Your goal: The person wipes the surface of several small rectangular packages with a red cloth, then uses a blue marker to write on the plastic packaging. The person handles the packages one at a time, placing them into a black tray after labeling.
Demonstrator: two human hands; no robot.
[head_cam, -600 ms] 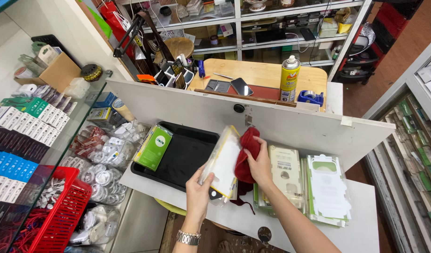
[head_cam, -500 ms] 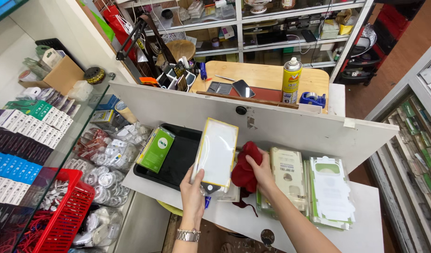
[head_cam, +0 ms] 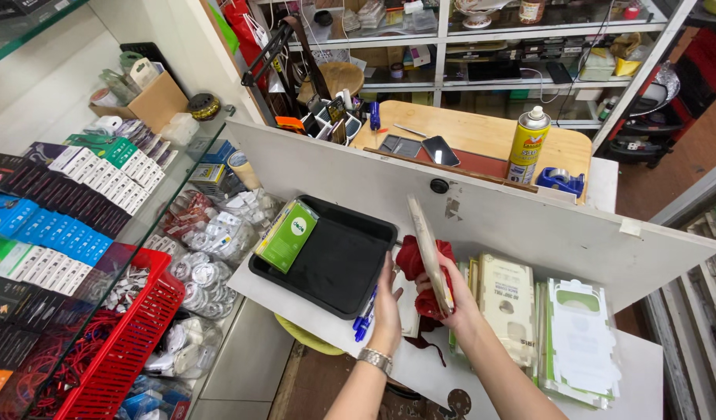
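Item in hand: we grip a flat packaged panel (head_cam: 429, 250) edge-on in our right hand (head_cam: 451, 299) above the red cloth (head_cam: 417, 268), left hand (head_cam: 387, 307) open beside it, beside the black tray (head_cam: 327, 257).

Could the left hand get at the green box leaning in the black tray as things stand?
Probably yes: the left hand is by the black tray and the green box lies uncovered, though that hand is busy at the flat package.
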